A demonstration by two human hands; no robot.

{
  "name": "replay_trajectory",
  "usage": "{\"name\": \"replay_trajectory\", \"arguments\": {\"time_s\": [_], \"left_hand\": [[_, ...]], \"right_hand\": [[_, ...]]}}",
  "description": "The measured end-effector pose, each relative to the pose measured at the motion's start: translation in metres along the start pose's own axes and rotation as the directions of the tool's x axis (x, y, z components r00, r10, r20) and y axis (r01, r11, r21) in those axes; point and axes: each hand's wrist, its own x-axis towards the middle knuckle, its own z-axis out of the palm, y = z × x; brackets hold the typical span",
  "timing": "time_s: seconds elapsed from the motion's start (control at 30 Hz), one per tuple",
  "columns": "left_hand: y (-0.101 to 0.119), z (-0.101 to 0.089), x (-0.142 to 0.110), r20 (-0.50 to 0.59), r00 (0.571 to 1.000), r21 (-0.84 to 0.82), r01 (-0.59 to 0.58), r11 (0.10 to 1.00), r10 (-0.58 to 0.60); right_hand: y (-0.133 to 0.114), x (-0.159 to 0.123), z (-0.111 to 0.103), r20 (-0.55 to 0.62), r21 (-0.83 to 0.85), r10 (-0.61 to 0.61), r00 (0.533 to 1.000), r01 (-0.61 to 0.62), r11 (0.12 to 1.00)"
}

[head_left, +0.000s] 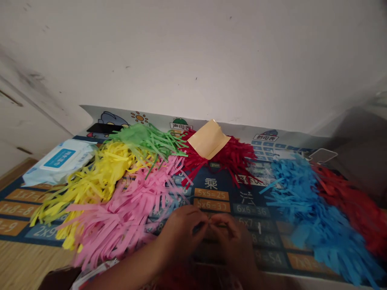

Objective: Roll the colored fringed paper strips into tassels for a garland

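Both hands meet close to the front edge of a dark blue printed mat [211, 209]. My left hand [184, 229] is closed, thumb and index finger pinched together. Facing it, fingertips nearly touching, my right hand [231, 237] is pinched shut as well. Whatever lies between the fingertips is too small and dim to make out. Left of the hands spreads a pink bundle of paper strips [121, 217]. Beyond them rests a dark red bundle of strips [238, 155], with a tan paper envelope [208, 139] on top. Some dim red material shows below the hands.
Yellow strips [102, 173] and green strips [148, 139] lie at the back left, beside a wet-wipes pack [62, 161]. Blue strips [320, 217] and red strips [352, 207] lie on the right. A white wall [193, 60] rises behind the mat's curled back edge.
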Motion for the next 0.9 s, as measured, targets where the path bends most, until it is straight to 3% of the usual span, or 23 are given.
{"name": "replay_trajectory", "arguments": {"time_s": [0.17, 0.4, 0.73, 0.9], "left_hand": [[-0.005, 0.003, -0.001, -0.002, 1.000, -0.098, -0.030, 0.995, 0.030], [-0.011, 0.003, -0.002, 0.017, 0.996, -0.181, 0.087, 0.980, -0.085], [-0.010, 0.009, 0.000, -0.081, 0.994, -0.081, -0.076, 0.994, 0.069], [-0.009, 0.005, 0.000, -0.017, 0.997, -0.108, -0.075, 0.991, 0.074]], "right_hand": [[-0.004, 0.004, -0.005, 0.034, -0.081, -0.164, 0.986, 0.166, 0.983], [-0.004, 0.007, -0.010, 0.103, -0.045, -0.058, 0.993, 0.063, 0.997], [-0.007, 0.004, -0.013, 0.101, -0.067, -0.080, 0.992, 0.087, 0.994], [-0.007, 0.006, -0.017, 0.106, -0.045, -0.064, 0.992, 0.069, 0.997]]}}
